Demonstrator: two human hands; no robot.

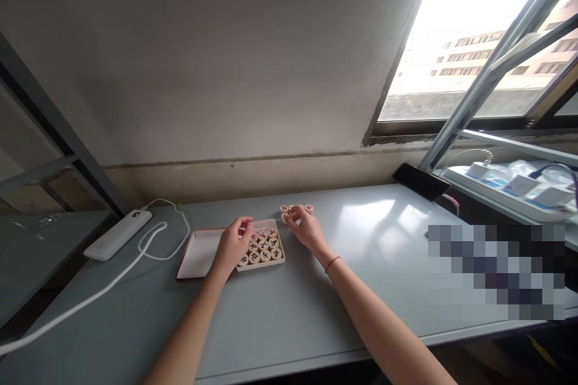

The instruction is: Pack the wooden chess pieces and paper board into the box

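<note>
Round Chinese chess pieces [254,257] with black and red characters sit in rows in a shallow white box [284,260]. My left hand [232,246] rests at the box's left side, its fingers loosely bent and apart over the pieces, covering part of them. Beyond the box's back right corner stands a small group of loose Chinese chess pieces [309,209]. Over that group, my right hand [307,230] closes its fingertips on one piece, which they partly hide. The box's lid [203,248], pale inside with a dark red edge, lies to the left.
A white power bank [118,234] with a white cable [94,296] lies on the grey desk [271,325] at left. At the back right are a dark phone-like device [421,181] and a power strip [506,192] with plugs. Metal frame posts rise at both sides.
</note>
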